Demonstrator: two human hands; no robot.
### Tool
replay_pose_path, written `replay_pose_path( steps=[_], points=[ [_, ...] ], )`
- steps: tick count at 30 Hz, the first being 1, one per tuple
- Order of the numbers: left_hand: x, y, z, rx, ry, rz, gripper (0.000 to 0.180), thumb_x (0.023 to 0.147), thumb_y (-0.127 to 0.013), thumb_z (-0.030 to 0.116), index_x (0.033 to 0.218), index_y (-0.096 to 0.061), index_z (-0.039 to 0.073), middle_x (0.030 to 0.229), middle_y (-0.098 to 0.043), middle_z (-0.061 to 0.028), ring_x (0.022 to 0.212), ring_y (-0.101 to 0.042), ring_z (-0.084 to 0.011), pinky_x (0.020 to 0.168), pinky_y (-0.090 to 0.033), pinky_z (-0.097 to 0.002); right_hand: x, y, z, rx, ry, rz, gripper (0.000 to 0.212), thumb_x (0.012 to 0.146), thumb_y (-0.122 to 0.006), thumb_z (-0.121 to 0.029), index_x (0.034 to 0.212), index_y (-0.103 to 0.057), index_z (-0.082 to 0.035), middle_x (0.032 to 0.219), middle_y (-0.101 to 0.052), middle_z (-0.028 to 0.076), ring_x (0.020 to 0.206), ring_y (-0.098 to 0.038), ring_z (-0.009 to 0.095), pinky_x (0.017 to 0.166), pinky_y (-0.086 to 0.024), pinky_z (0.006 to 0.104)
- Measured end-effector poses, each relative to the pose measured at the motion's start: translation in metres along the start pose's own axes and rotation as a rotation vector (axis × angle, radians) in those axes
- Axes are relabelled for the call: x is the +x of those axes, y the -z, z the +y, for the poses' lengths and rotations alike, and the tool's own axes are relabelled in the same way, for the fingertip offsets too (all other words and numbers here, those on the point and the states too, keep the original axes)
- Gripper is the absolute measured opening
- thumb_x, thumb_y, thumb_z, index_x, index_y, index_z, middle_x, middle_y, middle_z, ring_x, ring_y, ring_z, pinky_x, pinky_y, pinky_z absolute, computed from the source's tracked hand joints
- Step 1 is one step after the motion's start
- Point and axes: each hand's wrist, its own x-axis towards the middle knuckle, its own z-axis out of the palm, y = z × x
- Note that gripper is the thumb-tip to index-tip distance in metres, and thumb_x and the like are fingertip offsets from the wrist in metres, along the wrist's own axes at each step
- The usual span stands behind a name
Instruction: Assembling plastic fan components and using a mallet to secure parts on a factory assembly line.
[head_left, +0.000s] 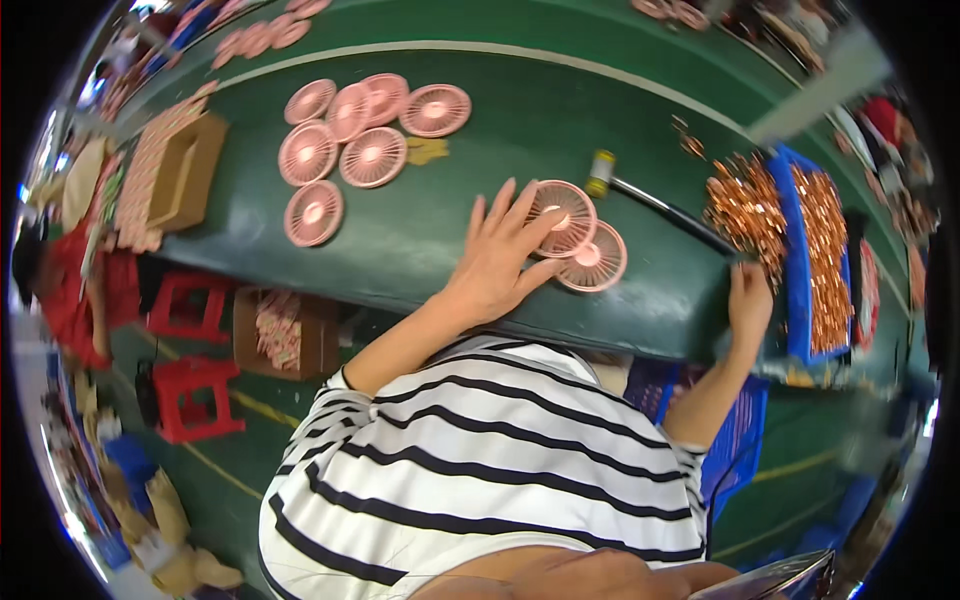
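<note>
On the bench (430, 235), 2 overlapping pink grilles (576, 238) are partly covered by the spread left hand (497, 252), rightward of its palm, while the hammer (672, 211) is slanted handle-first toward the curled right hand (749, 298), whose grip cannot be told.

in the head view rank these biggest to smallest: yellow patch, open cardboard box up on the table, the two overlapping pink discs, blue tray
1. Blue tray
2. Cardboard box
3. Upper pink disc and lower pink disc, too alike to rank
4. Yellow patch
</note>
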Motion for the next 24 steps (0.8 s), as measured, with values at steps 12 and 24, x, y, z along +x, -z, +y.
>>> replay_pose_path(
  steps=[12, 24],
  points=[
    [0.073, 0.057, -0.161, 0.436, -0.055, 0.292, 0.048, 0.076, -0.074, 0.027, 0.115, -0.058, 0.006, 0.106, -0.063, -0.0192, 0.1, -0.06, -0.0363, 0.086, -0.049, -0.0453, -0.047, 0.011, -0.071, 0.582, 0.156, 0.021, 0.011, 0.094, -0.06, -0.012, 0.097, -0.063, -0.001, 0.076, -0.053, -0.002, 0.066, -0.048, 0.005, 0.058, -0.038, 0.02],
    [0.043, 0.047, -0.019, -0.655, 0.352, 0.256, 0.03, 0.099, -0.048, 0.029, 0.104, -0.06, 0.001, 0.1, -0.06, -0.003, 0.091, -0.053, -0.0091, 0.079, -0.043, -0.0247, -0.066, 0.019, -0.17, 0.521, 0.722, 0.358, 0.02, 0.069, -0.077, -0.001, 0.086, -0.066, -0.004, 0.084, -0.063, 0.009, 0.071, -0.06, 0.025, 0.059, -0.048, 0.0339]
  ],
)
